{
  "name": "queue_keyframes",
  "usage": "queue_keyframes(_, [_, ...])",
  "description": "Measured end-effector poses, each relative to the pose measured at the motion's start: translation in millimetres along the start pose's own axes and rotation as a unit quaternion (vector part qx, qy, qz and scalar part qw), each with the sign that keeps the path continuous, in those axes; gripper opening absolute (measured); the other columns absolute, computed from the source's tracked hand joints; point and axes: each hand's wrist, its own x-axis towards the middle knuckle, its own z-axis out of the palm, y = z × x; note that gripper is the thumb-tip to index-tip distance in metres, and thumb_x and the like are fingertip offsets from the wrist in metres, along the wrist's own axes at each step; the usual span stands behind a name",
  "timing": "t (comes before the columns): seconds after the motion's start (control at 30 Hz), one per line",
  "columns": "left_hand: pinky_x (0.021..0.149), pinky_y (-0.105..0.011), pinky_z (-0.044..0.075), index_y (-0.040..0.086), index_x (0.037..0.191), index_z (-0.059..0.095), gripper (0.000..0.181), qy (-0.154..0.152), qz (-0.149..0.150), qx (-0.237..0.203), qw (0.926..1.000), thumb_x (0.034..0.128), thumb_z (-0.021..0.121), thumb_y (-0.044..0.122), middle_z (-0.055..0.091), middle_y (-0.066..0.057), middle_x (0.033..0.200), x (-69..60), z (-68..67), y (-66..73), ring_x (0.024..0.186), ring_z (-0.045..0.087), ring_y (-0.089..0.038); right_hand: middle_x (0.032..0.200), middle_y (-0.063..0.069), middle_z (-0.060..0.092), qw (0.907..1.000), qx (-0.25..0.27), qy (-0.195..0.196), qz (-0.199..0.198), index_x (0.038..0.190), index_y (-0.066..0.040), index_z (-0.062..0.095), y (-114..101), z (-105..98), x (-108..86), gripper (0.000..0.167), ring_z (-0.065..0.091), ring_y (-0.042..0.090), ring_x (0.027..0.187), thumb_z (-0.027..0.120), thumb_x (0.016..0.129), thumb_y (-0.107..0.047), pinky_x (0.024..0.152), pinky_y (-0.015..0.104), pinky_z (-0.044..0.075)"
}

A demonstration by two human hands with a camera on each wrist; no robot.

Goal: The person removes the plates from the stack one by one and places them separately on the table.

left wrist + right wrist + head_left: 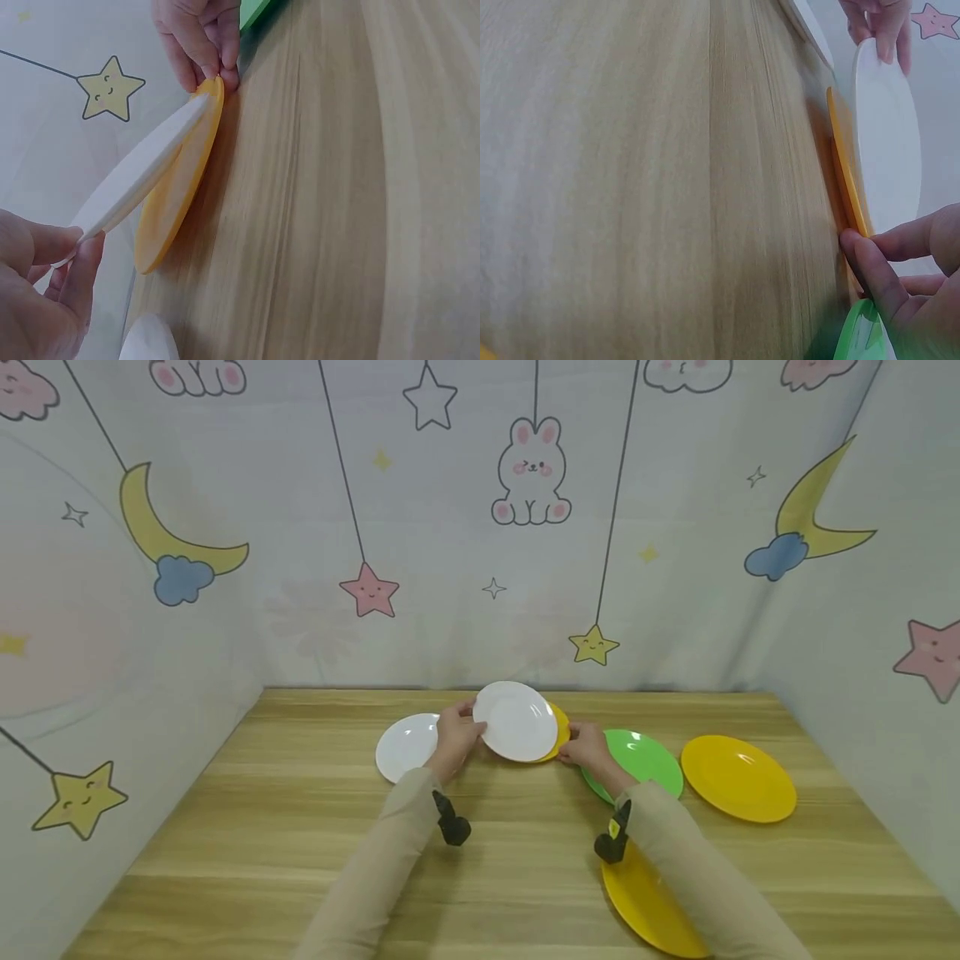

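Note:
A white plate (513, 722) is raised and tilted near the table's back. My left hand (454, 739) pinches its left rim between thumb and fingers. Behind and below it an orange-yellow plate (184, 187) slants close to the tabletop, mostly hidden in the head view. The right hand (588, 748) pinches this yellow plate's right rim, its thumb close to the white plate's edge. In the left wrist view the two plates spread apart on the left hand's side and meet near the right hand. Another white plate (403, 748) lies left of the left hand, partly hidden by it.
A green plate (647, 767) lies beneath the right wrist. To its right is a larger yellow plate (738, 779). Another yellow plate (648, 910) lies near the front, partly covered by the right sleeve. A patterned cloth (450, 527) borders the wooden table (300, 827).

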Motion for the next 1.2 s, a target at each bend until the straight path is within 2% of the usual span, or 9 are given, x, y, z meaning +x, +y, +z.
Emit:
queue_keyframes(0.07, [0.066,-0.033,0.056,0.0,0.127,0.05,0.053,0.0,-0.001,-0.002,1.0,0.0766,0.061,-0.009,0.054,-0.02,0.113,1.6,-3.6,-0.1,0.068,0.055,-0.011,0.114,0.03,0.053,1.0,0.001,-0.001,-0.002,0.128,0.011,0.043,-0.3,0.1,-0.6,0.056,0.06,0.012,0.063,0.054,0.073,0.014,0.059,0.022,0.055])
queue_keyframes(0.23, [0.059,-0.025,0.055,0.002,0.128,0.05,0.053,0.007,-0.003,0.003,1.0,0.0772,0.062,-0.008,0.054,-0.02,0.115,6.9,-15.1,0.3,0.056,0.051,-0.006,0.12,0.032,0.049,0.9999,0.009,-0.007,-0.004,0.132,0.012,0.036,-0.8,0.3,-2.0,0.061,0.06,0.012,0.063,0.053,0.074,0.014,0.059,0.023,0.055])
queue_keyframes(0.5, [0.061,-0.021,0.055,0.001,0.13,0.048,0.054,0.011,-0.01,-0.023,0.9996,0.0779,0.06,-0.009,0.05,-0.021,0.118,9.0,-36.9,3.2,0.07,0.058,-0.015,0.116,0.03,0.052,0.9999,0.014,-0.005,-0.001,0.129,0.013,0.04,0.7,1.4,-2.2,0.057,0.059,0.011,0.063,0.054,0.074,0.014,0.06,0.023,0.055])
queue_keyframes(0.77, [0.058,-0.016,0.053,0.0,0.132,0.045,0.055,0.023,-0.013,-0.035,0.9991,0.079,0.058,-0.011,0.046,-0.022,0.121,12.9,-65.6,2.8,0.061,0.053,-0.006,0.119,0.031,0.05,0.9999,0.014,-0.005,-0.005,0.131,0.012,0.038,1.8,0.7,-0.4,0.058,0.06,0.012,0.064,0.054,0.075,0.014,0.061,0.023,0.055])
queue_keyframes(1.03, [0.064,-0.017,0.054,0.0,0.134,0.041,0.056,0.036,-0.023,-0.03,0.9986,0.0816,0.056,-0.009,0.042,-0.022,0.124,13.4,-97.5,2.0,0.086,0.057,-0.022,0.112,0.028,0.055,0.9999,0.011,0.001,-0.008,0.128,0.011,0.043,0.5,1.4,-0.6,0.055,0.059,0.012,0.063,0.054,0.074,0.014,0.06,0.022,0.055])
queue_keyframes(1.2, [0.064,-0.016,0.053,0.0,0.135,0.041,0.056,0.052,-0.028,-0.034,0.9976,0.0815,0.056,-0.01,0.042,-0.022,0.124,13.2,-113.0,2.0,0.088,0.056,-0.024,0.113,0.028,0.054,0.9999,0.01,0.002,-0.007,0.128,0.01,0.043,0.9,1.5,0.4,0.055,0.059,0.011,0.063,0.054,0.074,0.014,0.06,0.022,0.055])
